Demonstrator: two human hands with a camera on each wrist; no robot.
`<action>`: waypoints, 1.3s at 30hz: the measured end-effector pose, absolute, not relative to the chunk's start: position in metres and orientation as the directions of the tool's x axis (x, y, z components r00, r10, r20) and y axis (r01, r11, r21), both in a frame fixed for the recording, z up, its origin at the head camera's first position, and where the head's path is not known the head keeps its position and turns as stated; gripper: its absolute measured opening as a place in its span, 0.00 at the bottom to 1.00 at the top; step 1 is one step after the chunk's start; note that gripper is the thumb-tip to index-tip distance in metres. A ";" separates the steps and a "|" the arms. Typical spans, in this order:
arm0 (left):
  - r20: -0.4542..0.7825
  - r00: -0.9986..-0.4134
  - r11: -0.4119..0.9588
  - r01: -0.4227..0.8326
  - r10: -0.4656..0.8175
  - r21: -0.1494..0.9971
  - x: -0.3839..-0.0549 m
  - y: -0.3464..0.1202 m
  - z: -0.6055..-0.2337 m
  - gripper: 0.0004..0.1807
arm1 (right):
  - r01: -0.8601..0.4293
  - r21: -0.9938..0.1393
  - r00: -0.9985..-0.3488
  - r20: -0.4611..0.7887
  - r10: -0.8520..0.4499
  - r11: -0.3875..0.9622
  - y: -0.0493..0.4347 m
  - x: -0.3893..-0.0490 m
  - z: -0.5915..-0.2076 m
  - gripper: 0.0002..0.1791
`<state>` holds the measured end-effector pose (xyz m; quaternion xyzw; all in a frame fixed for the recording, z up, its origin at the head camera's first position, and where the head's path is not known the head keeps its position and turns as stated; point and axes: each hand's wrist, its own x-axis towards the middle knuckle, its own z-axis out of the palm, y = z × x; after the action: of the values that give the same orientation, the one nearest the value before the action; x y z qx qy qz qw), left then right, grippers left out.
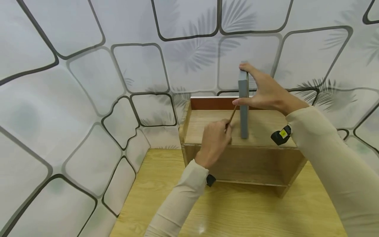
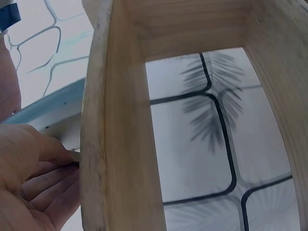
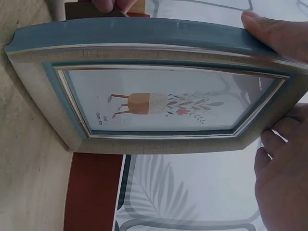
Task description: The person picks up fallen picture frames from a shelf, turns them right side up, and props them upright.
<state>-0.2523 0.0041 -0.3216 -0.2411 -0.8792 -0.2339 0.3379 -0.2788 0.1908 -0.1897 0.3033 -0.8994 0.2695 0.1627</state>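
A picture frame [image 3: 183, 144] with a blue-grey edge stands upright on the top board of a small wooden shelf [image 1: 204, 125]. In the head view the frame [image 1: 244, 98] is seen edge-on. My right hand [image 1: 266, 92] grips its upper part, thumb on the near edge and fingers over the far one. On the frame's back side, my left hand [image 1: 214, 141] pinches a thin brown strip [image 1: 233, 114], which looks like the frame's support leg. The left wrist view has the left hand [image 2: 38, 178] beside the shelf's wooden edge; its fingertips are partly hidden there.
The shelf stands on a yellow wood-grain table [image 1: 165, 184] against a patterned wall [image 1: 195, 65]. A reddish-brown strip [image 1: 211, 103] runs along the back of the shelf top. Below the top board is an open compartment [image 1: 251, 164].
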 end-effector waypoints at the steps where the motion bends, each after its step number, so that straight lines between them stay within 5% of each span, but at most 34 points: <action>1: 0.707 -0.656 0.779 0.577 0.263 0.246 -0.253 0.002 -0.321 0.05 | -0.636 -0.381 -0.761 0.453 -0.464 0.671 0.189 -0.279 -0.189 0.62; 27: 0.695 -0.683 0.837 0.501 0.226 0.220 -0.260 -0.022 -0.322 0.05 | -0.656 -0.373 -0.753 0.384 -0.534 0.656 0.163 -0.289 -0.188 0.62; 32: 0.742 -0.638 0.826 0.519 0.203 0.220 -0.251 -0.025 -0.309 0.10 | -0.631 -0.473 -0.775 0.397 -0.491 0.614 0.171 -0.285 -0.185 0.48; 39: 0.754 -0.631 0.664 0.644 0.182 0.379 -0.238 -0.013 -0.296 0.18 | -0.637 -0.578 -0.769 0.522 -0.369 0.510 0.179 -0.307 -0.180 0.33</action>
<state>-0.2379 -0.0127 -0.2964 -0.2455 -0.8414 -0.3280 0.3525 -0.3071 0.1794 -0.1798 0.2952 -0.8524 0.3974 0.1684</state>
